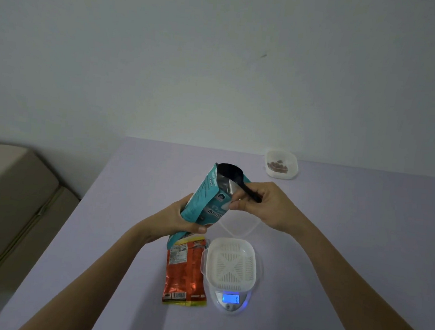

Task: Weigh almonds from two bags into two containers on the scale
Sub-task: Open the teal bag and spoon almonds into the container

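My left hand (181,220) grips a teal almond bag (206,197) around its lower half and holds it tilted above the table. In my right hand (262,204) is a black spoon (232,177), its bowl at the bag's open silver mouth. An orange bag (184,268) lies flat on the table below the teal one. To its right a white slotted container (231,263) sits on the digital scale (230,301), whose blue display is lit. A second white container (281,164) holding a few almonds stands at the far right of the table.
A clear lid (243,227) lies on the lilac table (119,235) behind the scale, partly under my right hand. A beige cardboard box (10,202) stands left of the table. A pale wall runs behind the table's far edge.
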